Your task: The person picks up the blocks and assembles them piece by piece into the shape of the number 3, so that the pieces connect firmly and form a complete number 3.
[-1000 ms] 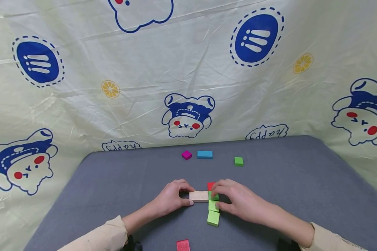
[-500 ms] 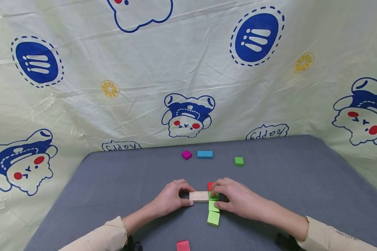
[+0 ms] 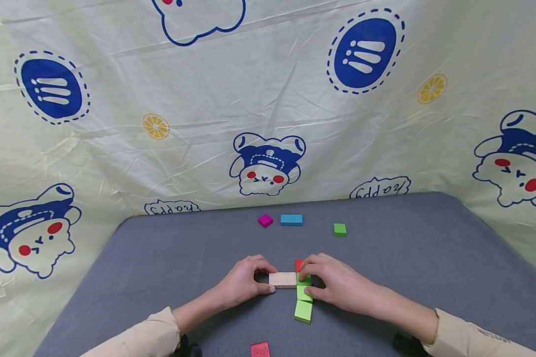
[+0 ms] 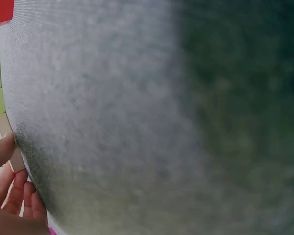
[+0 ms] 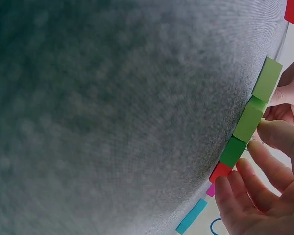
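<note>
In the head view, my left hand point(image 3: 240, 281) grips the left end of a pale wooden block point(image 3: 283, 280) between thumb and fingers. The block's right end meets a column of square blocks. From far to near, these are a red block point(image 3: 299, 265), a dark green block point(image 3: 305, 280), a light green block point(image 3: 302, 293) and a slightly angled light green block point(image 3: 302, 312). My right hand point(image 3: 339, 285) bends over the column from the right, index finger at the dark green block and thumb against the nearer light green one. Its other fingers are beside the red block point(image 5: 220, 171) in the right wrist view.
At the back of the grey table point(image 3: 196, 258) lie a magenta block point(image 3: 265, 220), a blue oblong block point(image 3: 291, 220) and a green block point(image 3: 340, 229). A red block point(image 3: 260, 349) sits at the near edge of the view. Behind the table hangs a printed cloth point(image 3: 196, 163).
My right hand and forearm have shifted slightly left and settled against the column. My left hand and the blocks have stayed in nearly the same place.
</note>
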### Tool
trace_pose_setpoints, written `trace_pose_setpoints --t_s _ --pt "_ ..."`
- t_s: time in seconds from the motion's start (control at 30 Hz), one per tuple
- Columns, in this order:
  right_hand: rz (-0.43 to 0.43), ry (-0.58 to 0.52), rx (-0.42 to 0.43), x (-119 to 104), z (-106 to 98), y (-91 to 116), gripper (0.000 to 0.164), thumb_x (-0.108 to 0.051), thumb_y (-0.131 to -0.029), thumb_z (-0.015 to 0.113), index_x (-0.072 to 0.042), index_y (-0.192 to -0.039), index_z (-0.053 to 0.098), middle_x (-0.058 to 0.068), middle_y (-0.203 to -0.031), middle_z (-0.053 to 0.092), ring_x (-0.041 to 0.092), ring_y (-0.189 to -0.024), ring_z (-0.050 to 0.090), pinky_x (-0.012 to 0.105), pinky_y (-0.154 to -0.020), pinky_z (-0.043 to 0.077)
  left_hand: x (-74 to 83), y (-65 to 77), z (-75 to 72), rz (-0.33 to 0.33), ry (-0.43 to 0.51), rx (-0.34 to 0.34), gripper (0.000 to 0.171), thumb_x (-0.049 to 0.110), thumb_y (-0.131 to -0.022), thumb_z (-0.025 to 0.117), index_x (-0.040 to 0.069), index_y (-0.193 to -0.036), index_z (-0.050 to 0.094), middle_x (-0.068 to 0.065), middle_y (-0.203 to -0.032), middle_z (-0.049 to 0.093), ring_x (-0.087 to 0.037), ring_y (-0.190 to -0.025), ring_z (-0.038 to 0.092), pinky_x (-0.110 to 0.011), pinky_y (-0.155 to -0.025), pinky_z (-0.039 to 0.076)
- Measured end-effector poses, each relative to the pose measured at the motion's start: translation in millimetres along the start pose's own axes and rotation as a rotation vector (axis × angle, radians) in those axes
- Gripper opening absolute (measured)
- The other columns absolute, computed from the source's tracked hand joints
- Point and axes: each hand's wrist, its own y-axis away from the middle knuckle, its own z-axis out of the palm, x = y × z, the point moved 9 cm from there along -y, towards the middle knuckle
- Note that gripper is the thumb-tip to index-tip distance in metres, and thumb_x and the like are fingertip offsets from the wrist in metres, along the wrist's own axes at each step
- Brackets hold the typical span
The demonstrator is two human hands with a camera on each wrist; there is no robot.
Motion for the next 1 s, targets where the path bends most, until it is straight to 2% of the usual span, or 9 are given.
trace_pose_setpoints --t_s 0.23,0.43,0.73,1.0 --pt "0.006 -0.014 0.002 2 1 0 0.018 -0.024 -0.086 0.076 -0.023 -0.103 0.07 -0.014 -0.111 0.057 0.01 -0.102 0.051 0.036 -0.085 0.049 -2.5 -1.2 3.2 -0.007 0.011 -0.06 0.045 0.018 -0.082 0.081 0.015 -0.124 0.066 0.01 -0.104 0.058 -0.01 -0.097 0.052 -0.031 -0.086 0.045" --pt "-0.003 -0.024 0.001 2 2 0 0.018 -0.024 -0.087 0.076 -0.023 -0.104 0.07 -0.014 -0.111 0.057 0.009 -0.102 0.052 0.035 -0.086 0.049 -1.7 3.2 1.8 -0.006 0.025 -0.089 0.049 0.019 -0.08 0.083 0.015 -0.125 0.065 0.009 -0.109 0.057 -0.011 -0.101 0.052 -0.032 -0.09 0.045" --pt "-0.016 -0.031 0.012 1 1 1 0.018 -0.024 -0.087 0.076 -0.023 -0.103 0.07 -0.014 -0.111 0.057 0.009 -0.103 0.052 0.035 -0.087 0.049 4.0 11.2 -10.5 0.004 0.021 -0.029 0.047 0.016 -0.082 0.081 0.012 -0.126 0.065 0.001 -0.112 0.059 -0.016 -0.104 0.055 -0.037 -0.092 0.047" --pt "-0.014 -0.033 0.003 2 1 1 0.019 -0.025 -0.087 0.076 -0.025 -0.105 0.07 -0.015 -0.112 0.057 0.009 -0.103 0.052 0.036 -0.086 0.05 23.2 21.0 -16.8 0.037 0.011 0.011 0.044 0.017 -0.084 0.078 0.014 -0.126 0.065 0.001 -0.116 0.06 -0.018 -0.11 0.055 -0.044 -0.094 0.046"
